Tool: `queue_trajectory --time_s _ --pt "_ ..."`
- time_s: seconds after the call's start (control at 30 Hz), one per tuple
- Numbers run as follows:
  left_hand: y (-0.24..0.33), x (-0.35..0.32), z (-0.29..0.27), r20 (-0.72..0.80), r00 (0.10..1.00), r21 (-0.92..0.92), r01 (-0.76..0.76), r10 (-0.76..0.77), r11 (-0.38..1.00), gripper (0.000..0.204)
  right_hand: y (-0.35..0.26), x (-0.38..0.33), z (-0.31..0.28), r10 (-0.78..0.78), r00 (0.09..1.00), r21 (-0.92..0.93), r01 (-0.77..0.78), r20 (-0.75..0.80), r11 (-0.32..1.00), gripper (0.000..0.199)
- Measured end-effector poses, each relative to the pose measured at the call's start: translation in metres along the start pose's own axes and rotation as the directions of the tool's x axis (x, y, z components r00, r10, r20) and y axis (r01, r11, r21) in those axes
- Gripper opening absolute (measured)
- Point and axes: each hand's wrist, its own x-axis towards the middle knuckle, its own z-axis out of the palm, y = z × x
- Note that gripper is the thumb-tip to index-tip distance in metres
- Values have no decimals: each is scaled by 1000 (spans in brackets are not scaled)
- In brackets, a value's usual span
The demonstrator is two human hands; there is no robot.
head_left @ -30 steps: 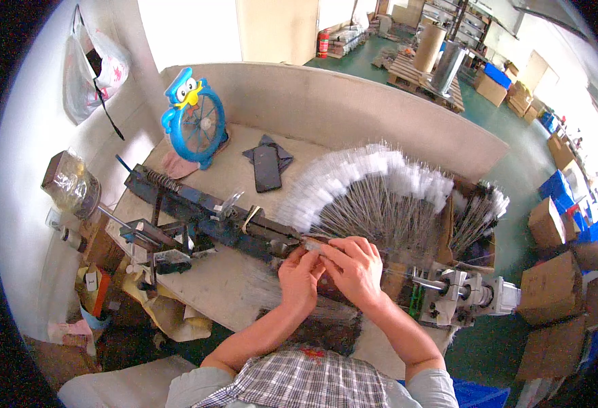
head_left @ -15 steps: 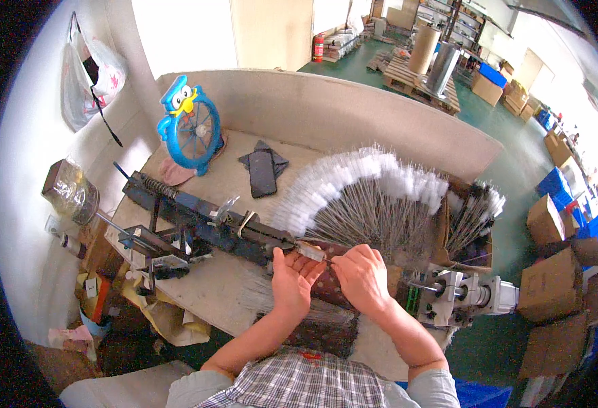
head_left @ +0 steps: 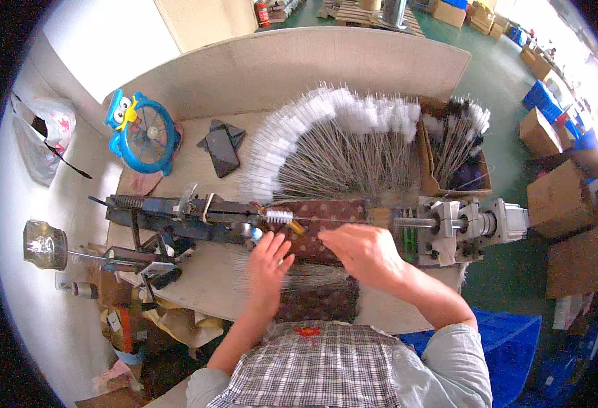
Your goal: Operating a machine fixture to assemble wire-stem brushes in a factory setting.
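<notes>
A small white-bristled brush [head_left: 278,216] lies in line with the dark bar-shaped machine [head_left: 224,211], its thin wire stem running right toward a metal spindle [head_left: 418,223]. My left hand [head_left: 268,264] is below the brush, fingers apart and holding nothing, near a small blue-and-white part of the machine. To the right, just under the wire stem, my right hand [head_left: 367,253] has its fingers pressed together; whatever is between them is hidden. A short yellowish piece [head_left: 299,227] sits between the brush and the right fingertips. Beneath lies a brown dotted cloth [head_left: 333,249].
Behind the machine spreads a large fan of white-tipped wire brushes [head_left: 340,136]. A cardboard box [head_left: 455,180] of dark and white brushes stands right of it. A blue cartoon-shaped fan [head_left: 146,136] and a phone [head_left: 222,153] are at the left; loose wires [head_left: 312,277] lie in front.
My view has shifted and turned. Both hands were together around the brush; now the left is lower with fingers spread, and the right has moved right. The brush is now held by the machine's line.
</notes>
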Motion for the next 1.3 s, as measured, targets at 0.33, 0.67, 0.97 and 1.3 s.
queue_trajectory --time_s 0.33,0.67,0.97,1.3 --pt "72 -38 -292 -372 884 -182 -370 285 911 28 32 -88 18 336 889 -412 -192 312 891 16" --pt "89 -30 -311 -863 403 148 -374 304 916 43 24 -79 -6 408 791 -503 -149 457 852 19" --pt "0 -7 -127 -423 903 -220 -29 -68 975 27 36 -87 -2 492 726 -455 -273 481 848 27" --pt "39 -9 43 190 982 -427 102 -21 899 21 34 -98 13 521 763 -324 -417 384 849 26"
